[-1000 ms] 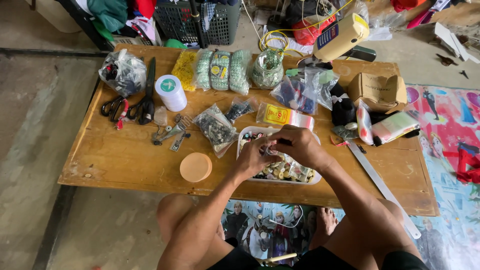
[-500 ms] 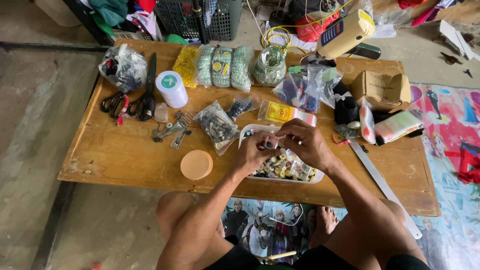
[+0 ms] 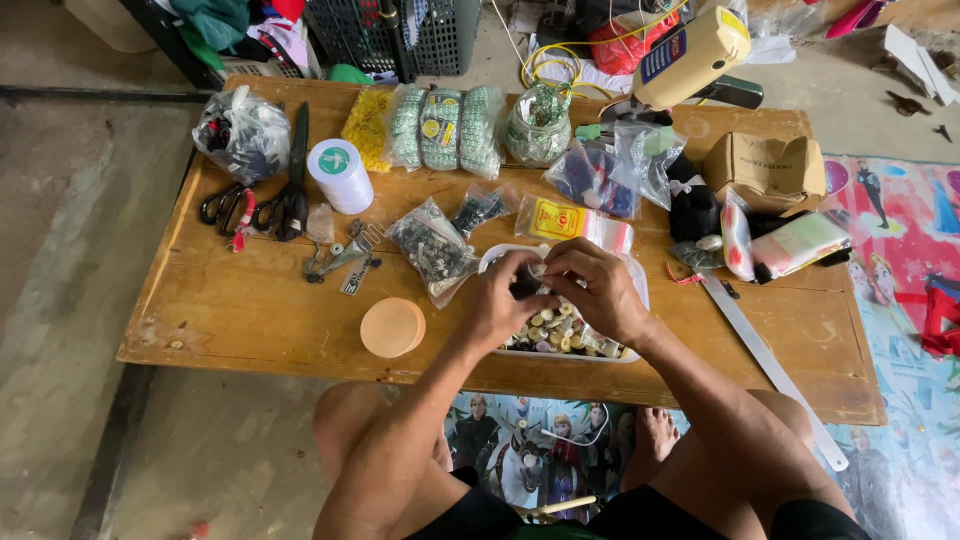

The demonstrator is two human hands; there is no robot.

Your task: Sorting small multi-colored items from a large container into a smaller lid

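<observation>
A low wooden plank surface [image 3: 250,310] is seen from above, with a seated person's bare knees at its near edge. At the far left lies a clear plastic bag of dark items [image 3: 240,132], with black-handled scissors [image 3: 290,185] just beside it and a white spool of thread with a green label [image 3: 341,176] to their right. Nearer the person, a round flat peach-coloured lid [image 3: 392,327] lies alone on the bare wood. Along the far edge sits a row of green and yellow packets in clear wrap [image 3: 430,125]. A small clear bag of dark metal pieces [image 3: 430,248] lies just left of the hands.

At the centre, a white oblong tray of small cream, gold and dark buttons [image 3: 630,285] rests on the surface. Both hands meet directly over its left half. The left hand [image 3: 500,300] has its grip pinched shut on a small dark piece [image 3: 527,284], held just above the buttons. The right hand [image 3: 595,290] curls in from the other side, its fingertips [image 3: 548,268] closed on the same piece, touching the left hand's fingers. What the piece is, is too small to tell.

To the right lie a flat metal ruler [image 3: 770,365] slanting toward the near edge, a brown cardboard box [image 3: 765,170], and, at the far edge, a cream-coloured handheld tool [image 3: 690,55].
</observation>
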